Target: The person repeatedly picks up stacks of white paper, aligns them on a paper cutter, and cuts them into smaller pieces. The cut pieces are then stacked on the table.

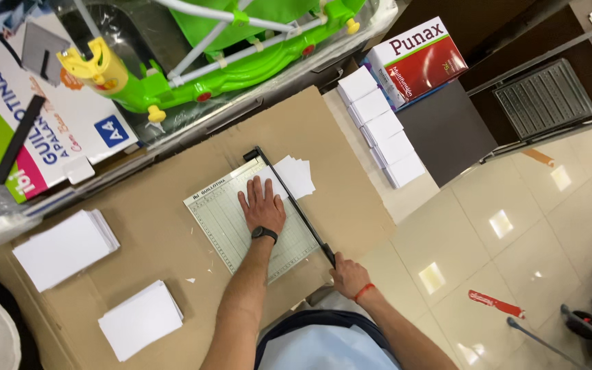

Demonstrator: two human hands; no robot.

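Brown desk (173,240) holds a paper cutter (251,219). Left hand (262,205) lies flat and open on it. Right hand (349,275) grips the blade handle (328,258); the long blade runs away from it, just right of the left hand.

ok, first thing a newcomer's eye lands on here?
Probably the paper guillotine mid-table: the left hand lies flat on its gridded bed, and the right hand has its grip on the black blade handle at the near edge. Next, the bright green and yellow plastic toy wrapped in clear film along the far side, and the white paper stacks lying at left.
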